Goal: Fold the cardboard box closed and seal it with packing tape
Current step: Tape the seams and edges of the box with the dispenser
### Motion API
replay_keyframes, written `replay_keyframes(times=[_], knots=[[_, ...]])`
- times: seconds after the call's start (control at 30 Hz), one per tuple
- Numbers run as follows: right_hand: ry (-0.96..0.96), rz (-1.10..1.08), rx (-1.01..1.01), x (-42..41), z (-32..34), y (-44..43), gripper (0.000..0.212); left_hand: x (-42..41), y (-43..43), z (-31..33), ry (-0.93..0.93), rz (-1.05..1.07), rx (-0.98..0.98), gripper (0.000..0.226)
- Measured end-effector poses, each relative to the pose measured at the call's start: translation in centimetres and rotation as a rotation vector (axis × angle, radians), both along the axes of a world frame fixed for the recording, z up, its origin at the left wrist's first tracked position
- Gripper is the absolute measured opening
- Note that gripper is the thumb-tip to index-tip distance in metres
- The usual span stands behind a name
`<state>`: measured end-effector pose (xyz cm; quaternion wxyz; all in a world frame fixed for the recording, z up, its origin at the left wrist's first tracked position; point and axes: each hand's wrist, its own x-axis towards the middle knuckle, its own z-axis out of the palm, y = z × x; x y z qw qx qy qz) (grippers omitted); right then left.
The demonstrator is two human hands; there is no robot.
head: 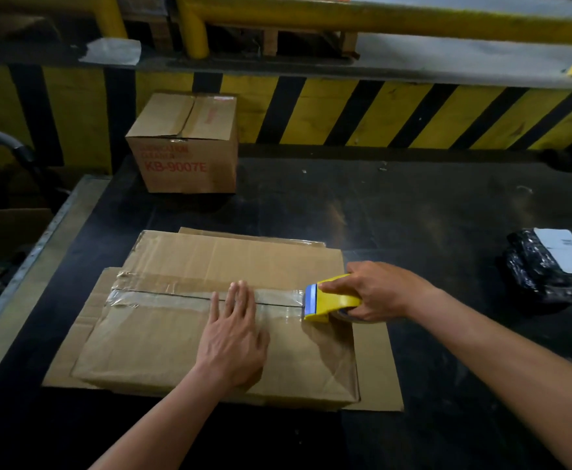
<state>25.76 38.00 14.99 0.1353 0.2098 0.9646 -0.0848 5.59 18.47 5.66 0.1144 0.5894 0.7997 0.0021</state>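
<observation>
A brown cardboard box (162, 340) lies in front of me on the black table with its top flaps folded shut. A strip of clear packing tape (162, 298) runs along the centre seam from the left edge to the right edge. My left hand (233, 337) lies flat on the lid, fingers straight, pressing over the taped seam. My right hand (376, 290) grips a yellow tape dispenser (328, 300) with a blue blade guard. The dispenser sits at the box's right edge, at the end of the tape strip.
Flat cardboard sheets (376, 368) lie under the box. A smaller sealed box (186, 144) with red print stands at the back of the table (430, 215). A black plastic-wrapped parcel (549, 262) lies at the right. A yellow-and-black striped wall (413, 110) runs behind.
</observation>
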Motion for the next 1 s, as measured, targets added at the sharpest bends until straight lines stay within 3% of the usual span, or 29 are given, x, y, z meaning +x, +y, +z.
replay_keyframes(times=[0.1, 0.33, 0.87, 1.0], knots=[[-0.008, -0.007, 0.010, -0.2, -0.1, 0.2, 0.061, 2.8, 1.5, -0.4, -0.012, -0.130, 0.048, 0.073], [0.011, -0.054, -0.029, 0.3, -0.3, 0.3, 0.061, 3.4, 1.4, -2.8, -0.054, -0.134, 0.128, 0.089], [0.045, -0.087, -0.024, 5.3, -0.8, 1.8, 0.062, 4.9, 2.4, -0.7, -0.096, -0.035, 0.086, 0.080], [0.059, -0.087, -0.003, 5.4, -1.5, 2.1, 0.060, 8.4, 4.1, -0.8, -0.064, -0.166, 0.096, 0.071]])
